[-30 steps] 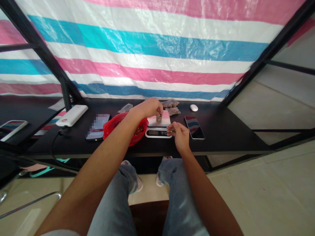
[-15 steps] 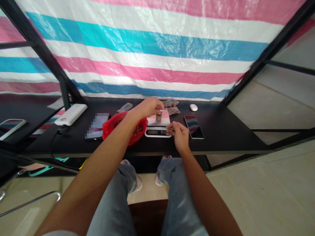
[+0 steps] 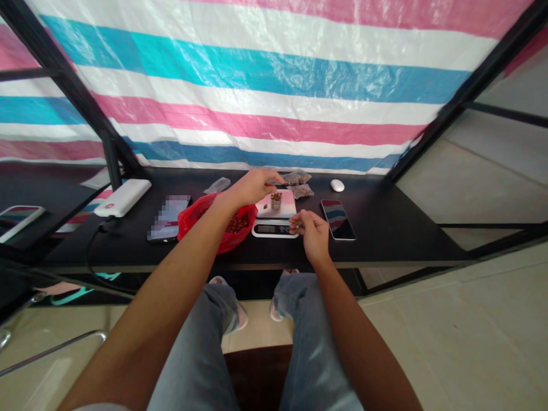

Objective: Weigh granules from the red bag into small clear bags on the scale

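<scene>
A small clear cup [image 3: 276, 203] filled with reddish-brown nuts or beans stands on the shiny platform of a white digital scale [image 3: 258, 230]. One loose brown piece [image 3: 265, 206] lies on the platform left of the cup. My left hand [image 3: 257, 186] hovers just behind and left of the cup, fingers apart, holding nothing I can see. At the scale's front right corner is my right hand [image 3: 315, 231], its fingers drawn together by the display panel; what they hold, if anything, is hidden. A red plastic bag or basket [image 3: 184, 224] with more brown pieces sits left of the scale, partly behind my left forearm.
Filled clear packets [image 3: 300, 190] lie behind the scale, and a crumpled clear bag [image 3: 217, 186] behind the red container. A phone [image 3: 338, 220] and white mouse [image 3: 337, 185] are on the right. Leftward on the black desk [image 3: 398, 228] are another phone [image 3: 165, 237] and a cabled white power bank [image 3: 124, 198].
My left hand has lifted away from the cup's top, up and slightly left, and its fingers have spread. The cup and the loose piece now show. My right hand stays in place.
</scene>
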`<state>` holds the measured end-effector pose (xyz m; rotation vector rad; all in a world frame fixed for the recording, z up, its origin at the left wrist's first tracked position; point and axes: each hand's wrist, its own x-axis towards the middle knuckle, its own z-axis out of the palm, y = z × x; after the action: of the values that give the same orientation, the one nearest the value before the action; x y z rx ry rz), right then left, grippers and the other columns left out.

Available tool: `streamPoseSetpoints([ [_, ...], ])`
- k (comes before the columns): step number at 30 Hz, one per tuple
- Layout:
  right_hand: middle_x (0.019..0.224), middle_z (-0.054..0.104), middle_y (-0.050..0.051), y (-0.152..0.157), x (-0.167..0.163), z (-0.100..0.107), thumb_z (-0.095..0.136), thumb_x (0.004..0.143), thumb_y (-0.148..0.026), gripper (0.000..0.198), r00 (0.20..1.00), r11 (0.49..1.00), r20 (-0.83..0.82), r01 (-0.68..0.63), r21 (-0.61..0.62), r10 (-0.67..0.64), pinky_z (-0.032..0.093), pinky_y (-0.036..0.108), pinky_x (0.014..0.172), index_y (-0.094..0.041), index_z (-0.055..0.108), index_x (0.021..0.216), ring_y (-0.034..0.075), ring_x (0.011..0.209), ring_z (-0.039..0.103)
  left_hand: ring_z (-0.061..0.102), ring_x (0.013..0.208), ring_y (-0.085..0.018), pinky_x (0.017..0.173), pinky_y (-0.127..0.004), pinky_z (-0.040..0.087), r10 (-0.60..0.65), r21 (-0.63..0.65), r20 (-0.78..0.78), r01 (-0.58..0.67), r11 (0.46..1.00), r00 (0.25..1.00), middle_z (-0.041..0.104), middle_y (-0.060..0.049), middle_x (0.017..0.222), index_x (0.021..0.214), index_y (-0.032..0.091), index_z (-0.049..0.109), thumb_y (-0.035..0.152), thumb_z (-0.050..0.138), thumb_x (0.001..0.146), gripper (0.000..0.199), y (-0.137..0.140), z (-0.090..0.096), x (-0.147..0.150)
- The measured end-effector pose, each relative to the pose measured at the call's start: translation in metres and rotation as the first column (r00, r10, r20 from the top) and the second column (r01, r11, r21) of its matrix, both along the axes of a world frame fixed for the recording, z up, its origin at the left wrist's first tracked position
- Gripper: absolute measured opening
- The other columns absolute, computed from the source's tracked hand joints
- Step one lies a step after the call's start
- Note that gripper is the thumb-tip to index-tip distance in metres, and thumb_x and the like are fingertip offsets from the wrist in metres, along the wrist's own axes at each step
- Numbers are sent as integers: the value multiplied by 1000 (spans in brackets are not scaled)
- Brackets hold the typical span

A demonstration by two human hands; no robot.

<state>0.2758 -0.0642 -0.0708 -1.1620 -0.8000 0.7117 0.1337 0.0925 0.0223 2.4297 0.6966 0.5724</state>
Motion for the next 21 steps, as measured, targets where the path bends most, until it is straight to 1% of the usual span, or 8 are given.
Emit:
streamPoseSetpoints([
  [2, 69, 71, 3, 0, 0, 0, 76, 79, -70, 52, 1000, 1000, -11, -2, 6, 2, 57, 25, 50, -19, 70, 69, 12, 55, 62, 75, 103, -20, 92, -29, 57, 45, 63, -7, -45, 997, 999, 80, -10, 122, 119, 16, 77, 11, 58, 90, 35, 1, 0, -4],
  [4, 69, 71, 3, 0, -1, 1, 77, 78, -69, 52, 1000, 1000, -20, -2, 12, 3, 56, 25, 49, -19, 70, 68, 12, 55, 62, 74, 99, -20, 92, -29, 56, 115, 135, -58, -106, 985, 992, 81, -10, 117, 116, 15, 78, 14, 60, 89, 33, 2, 0, -9],
  [6, 69, 71, 3, 0, -1, 1, 77, 78, -69, 51, 1000, 1000, -22, 0, 15, 0, 56, 25, 50, -19, 71, 68, 12, 56, 62, 73, 93, -21, 88, -28, 55, 166, 179, -189, -132, 975, 968, 82, -11, 107, 109, 14, 80, 19, 64, 87, 28, 1, 1, -13],
  [9, 69, 70, 3, 0, -1, 2, 75, 79, -68, 51, 1000, 1000, -8, 8, 9, -7, 57, 25, 50, -19, 70, 68, 13, 57, 62, 73, 84, -23, 79, -29, 53, 176, 193, -438, -99, 976, 882, 82, -11, 96, 98, 17, 83, 31, 69, 83, 25, -1, 0, -17],
  [11, 70, 71, 4, 0, -1, 1, 74, 80, -68, 51, 1000, 1000, 7, 10, 3, -10, 57, 26, 51, -19, 70, 68, 13, 58, 62, 72, 80, -23, 74, -28, 51, 178, 197, -513, -86, 977, 840, 82, -10, 92, 93, 20, 84, 37, 70, 83, 25, -3, -2, -17],
  [15, 71, 71, 4, 0, -1, 0, 72, 81, -69, 51, 1000, 1000, 12, 1, -1, -1, 58, 27, 52, -19, 69, 69, 14, 58, 63, 69, 72, -20, 68, -27, 47, 173, 206, -521, -74, 976, 836, 79, -9, 81, 83, 23, 84, 37, 65, 85, 23, -3, -5, -17],
  [17, 71, 71, 4, 0, -1, 0, 73, 81, -69, 51, 1000, 1000, 6, -1, 0, 1, 58, 27, 52, -19, 70, 70, 13, 58, 62, 69, 71, -20, 68, -27, 47, 169, 200, -518, -74, 977, 839, 79, -9, 81, 81, 22, 84, 35, 64, 85, 23, -2, -6, -17],
  [21, 72, 71, 4, 0, -1, 0, 72, 82, -69, 51, 1000, 1000, 15, 1, -1, -1, 58, 27, 52, -19, 70, 70, 14, 58, 63, 69, 72, -20, 69, -26, 48, 184, 207, -496, -90, 974, 849, 81, -9, 85, 88, 23, 85, 39, 68, 84, 23, -4, -6, -17],
])
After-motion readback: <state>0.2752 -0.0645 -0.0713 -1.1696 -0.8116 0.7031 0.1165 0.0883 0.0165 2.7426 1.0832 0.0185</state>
